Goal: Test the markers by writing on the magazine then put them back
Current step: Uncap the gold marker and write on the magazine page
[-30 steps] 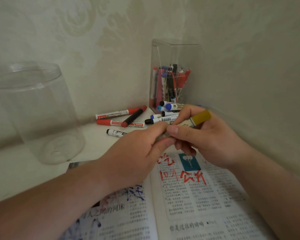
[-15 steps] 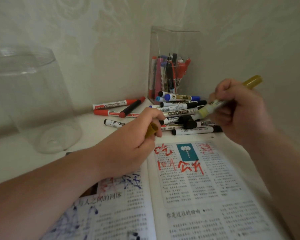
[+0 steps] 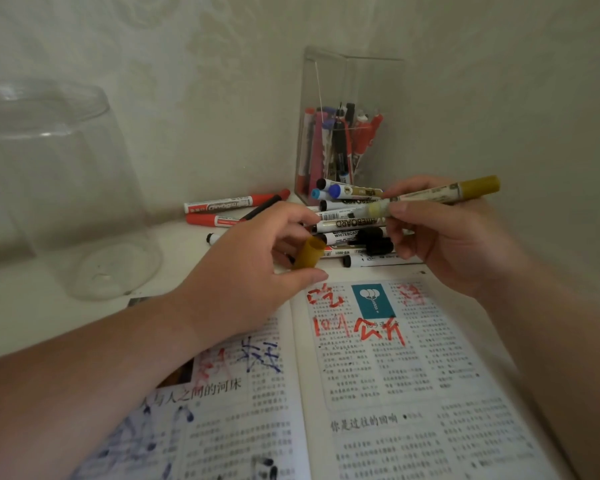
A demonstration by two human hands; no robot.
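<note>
One gold marker (image 3: 442, 195) (uncapped) — right hand (image 3: 454, 244) | one cap (image 3: 309, 252) — left hand (image 3: 250, 271)

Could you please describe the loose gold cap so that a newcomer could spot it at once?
Start at the open magazine; at its top edge, near the fold, is the left hand, in front of a pile of white-barrelled markers. That hand pinches the gold cap: a short mustard tube with an open end, unlike the long markers behind it.

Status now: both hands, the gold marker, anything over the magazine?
Left hand holds gold cap. Right hand grips gold marker, uncapped, not yet on magazine. Loose markers lie past its far edge.
</note>
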